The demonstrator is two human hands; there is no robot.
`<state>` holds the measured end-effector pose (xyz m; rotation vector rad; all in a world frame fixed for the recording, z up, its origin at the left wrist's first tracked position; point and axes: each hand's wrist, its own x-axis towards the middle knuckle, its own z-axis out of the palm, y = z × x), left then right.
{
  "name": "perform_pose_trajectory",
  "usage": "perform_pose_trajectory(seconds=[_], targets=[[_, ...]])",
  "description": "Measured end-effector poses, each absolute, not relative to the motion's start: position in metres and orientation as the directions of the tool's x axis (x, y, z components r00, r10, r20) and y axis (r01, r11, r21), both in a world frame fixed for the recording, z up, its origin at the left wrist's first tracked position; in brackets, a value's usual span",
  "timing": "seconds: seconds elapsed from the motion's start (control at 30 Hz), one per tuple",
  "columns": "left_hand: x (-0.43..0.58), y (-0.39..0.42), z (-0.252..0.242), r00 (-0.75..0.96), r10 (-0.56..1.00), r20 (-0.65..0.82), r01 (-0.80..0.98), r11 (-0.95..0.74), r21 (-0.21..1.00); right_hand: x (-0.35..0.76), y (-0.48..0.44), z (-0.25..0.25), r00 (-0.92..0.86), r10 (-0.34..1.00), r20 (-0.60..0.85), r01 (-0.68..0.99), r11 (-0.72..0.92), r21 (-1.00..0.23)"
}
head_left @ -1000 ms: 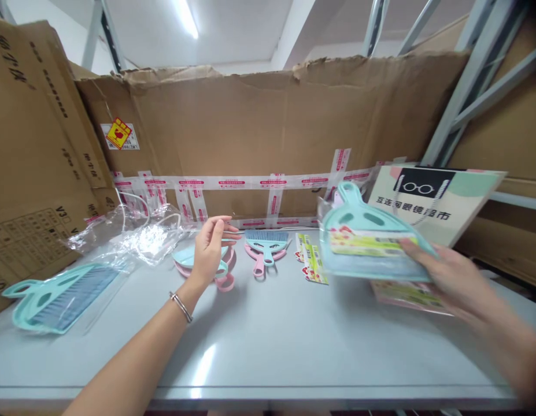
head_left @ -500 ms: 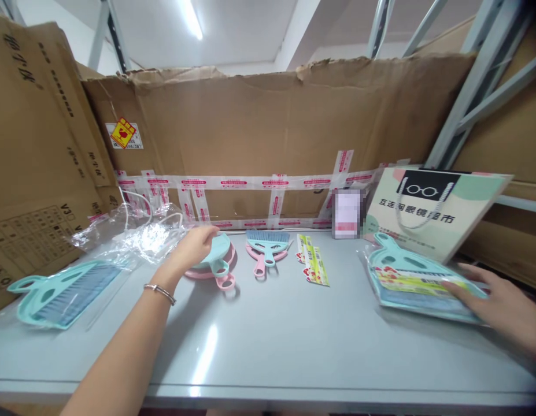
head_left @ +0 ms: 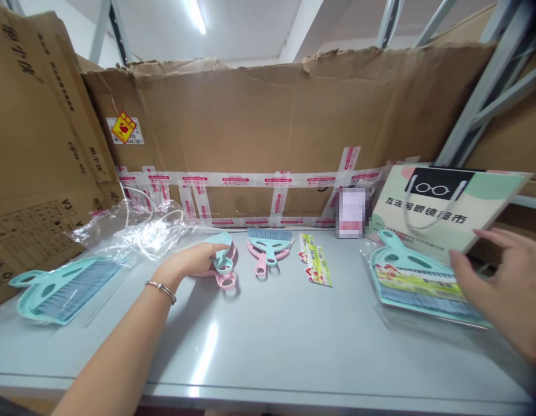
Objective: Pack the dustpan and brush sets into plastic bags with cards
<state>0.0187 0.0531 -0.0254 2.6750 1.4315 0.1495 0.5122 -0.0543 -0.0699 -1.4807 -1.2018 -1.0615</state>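
My left hand (head_left: 196, 259) is at a stack of dustpans, its fingers closed over the teal dustpan (head_left: 223, 238) on top. A pink dustpan (head_left: 225, 281) lies beneath it, its ring handle sticking out toward me. On the right, my right hand (head_left: 504, 283) hovers with thumb and fingers spread beside a bagged teal dustpan and brush set (head_left: 417, 280). That set carries a yellow-green label card and lies flat on the table. Between the hands are a teal brush (head_left: 270, 242), resting over a pink brush (head_left: 260, 267), and several loose label cards (head_left: 315, 263).
Another teal dustpan and brush set (head_left: 68, 289) lies in clear plastic at the left, near crumpled plastic bags (head_left: 141, 234). A paper bag (head_left: 441, 202) and an upright phone (head_left: 352, 214) stand at the back right. Large cardboard boxes (head_left: 250, 127) wall off the grey table (head_left: 268, 341).
My right hand has let go of the bagged set and lifted, fingers spreading. My left hand has shifted slightly right and down over the teal dustpan. The view has turned a little.
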Motion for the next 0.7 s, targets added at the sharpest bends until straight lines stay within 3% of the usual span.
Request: perform_pose_trajectory(seconds=[0.1,0.23,0.33,0.43,0.53,0.6,0.7], targets=[[0.024,0.054,-0.02,0.536,0.839,0.096,0.827,-0.545,0.14,0.45,-0.05,-0.038,0.057,0.163,0.985,0.99,0.117,-0.076],[0.027,0.046,0.001,0.426,0.781,0.458,0.843,-0.526,0.114,0.383,-0.035,-0.018,-0.004,0.268,0.963,0.906,0.409,-0.11],[0.023,0.037,0.018,0.296,0.661,0.69,0.717,-0.631,0.297,0.352,-0.025,-0.007,0.005,0.342,0.94,0.794,0.57,-0.212],[0.02,0.026,0.032,0.201,0.618,0.76,0.299,-0.778,0.553,0.329,-0.021,0.008,-0.046,0.496,0.867,0.641,0.68,-0.356],[0.03,0.016,0.036,0.255,0.663,0.704,-0.029,-0.723,0.691,0.302,-0.024,0.014,-0.193,0.713,0.674,0.455,0.674,-0.582],[0.044,0.01,0.032,0.344,0.711,0.613,-0.082,-0.628,0.774,0.285,-0.026,0.007,-0.341,0.809,0.479,0.313,0.578,-0.754],[0.068,0.004,0.02,0.462,0.754,0.466,-0.084,-0.486,0.87,0.268,-0.028,-0.018,-0.552,0.809,0.204,0.081,0.295,-0.952]])
